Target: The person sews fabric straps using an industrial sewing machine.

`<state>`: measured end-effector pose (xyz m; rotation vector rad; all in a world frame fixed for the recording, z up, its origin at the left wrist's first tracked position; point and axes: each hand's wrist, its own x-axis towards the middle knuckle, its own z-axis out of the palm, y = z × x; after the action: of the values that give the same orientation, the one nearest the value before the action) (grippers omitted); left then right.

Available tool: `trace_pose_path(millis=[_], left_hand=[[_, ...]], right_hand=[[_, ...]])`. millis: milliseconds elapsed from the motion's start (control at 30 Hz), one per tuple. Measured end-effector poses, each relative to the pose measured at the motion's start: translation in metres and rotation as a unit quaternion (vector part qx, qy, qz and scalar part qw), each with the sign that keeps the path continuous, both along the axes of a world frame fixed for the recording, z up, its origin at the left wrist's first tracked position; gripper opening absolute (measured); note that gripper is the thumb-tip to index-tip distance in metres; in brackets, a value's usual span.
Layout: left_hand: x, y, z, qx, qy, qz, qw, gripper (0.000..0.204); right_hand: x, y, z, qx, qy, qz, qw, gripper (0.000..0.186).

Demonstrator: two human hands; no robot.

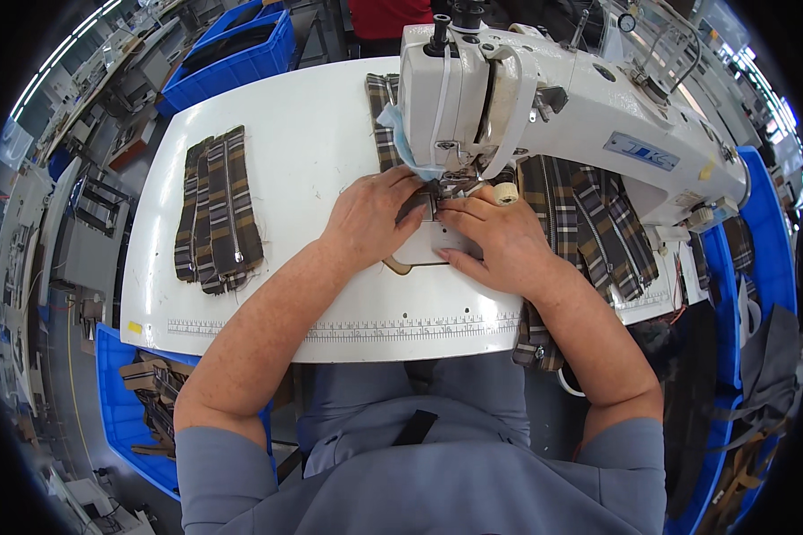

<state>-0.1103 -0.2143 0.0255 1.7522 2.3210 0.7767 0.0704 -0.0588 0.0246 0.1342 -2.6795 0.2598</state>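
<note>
Both my hands are at the needle area of a white sewing machine (443,98). My left hand (370,218) has bent fingers, with its fingertips and thumb drawn together just left of the presser foot. From the other side, my right hand (500,236) brings its fingertips to the foot, its thumb lower on the metal plate (455,245). Something dark and small lies between the fingertips; the fingers hide most of it. Behind the machine head, a plaid fabric strip (381,120) lies on the white table (317,107). A light blue piece (404,143) hangs by the head.
At the table's left lie plaid pieces with zippers (216,209). More plaid zipper pieces (589,223) lie under the machine arm, beside my right forearm. Blue bins stand at back left (232,58), lower left (111,392) and right (772,232). A printed ruler (348,330) runs along the front edge.
</note>
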Motion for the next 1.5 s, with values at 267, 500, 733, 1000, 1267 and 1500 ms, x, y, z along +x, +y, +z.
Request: trace_pose_path(millis=[267, 500, 733, 1000, 1267, 1500], left_hand=[[-0.006, -0.002, -0.003, 0.082, 0.148, 0.039, 0.985, 0.033], [0.001, -0.095, 0.008, 0.049, 0.000, 0.148, 0.988, 0.039], [0.034, -0.186, 0.028, -0.050, 0.044, 0.094, 0.993, 0.050], [0.040, -0.087, -0.008, 0.080, -0.068, -0.151, 0.983, 0.021], [0.016, -0.040, -0.002, 0.031, -0.064, -0.113, 0.991, 0.088], [0.000, -0.025, 0.003, 0.006, -0.086, -0.142, 0.986, 0.095]], right_hand=[[-0.002, 0.002, -0.001, -0.028, 0.001, 0.004, 1.000, 0.032], [-0.002, 0.004, -0.006, -0.014, 0.034, 0.003, 0.999, 0.028], [-0.003, 0.006, -0.007, -0.025, 0.048, -0.001, 0.999, 0.024], [-0.001, -0.001, 0.001, -0.062, 0.031, 0.056, 0.996, 0.029], [0.003, 0.001, -0.001, -0.012, 0.003, 0.041, 0.999, 0.040], [0.001, 0.006, -0.005, -0.006, 0.020, 0.022, 1.000, 0.042]])
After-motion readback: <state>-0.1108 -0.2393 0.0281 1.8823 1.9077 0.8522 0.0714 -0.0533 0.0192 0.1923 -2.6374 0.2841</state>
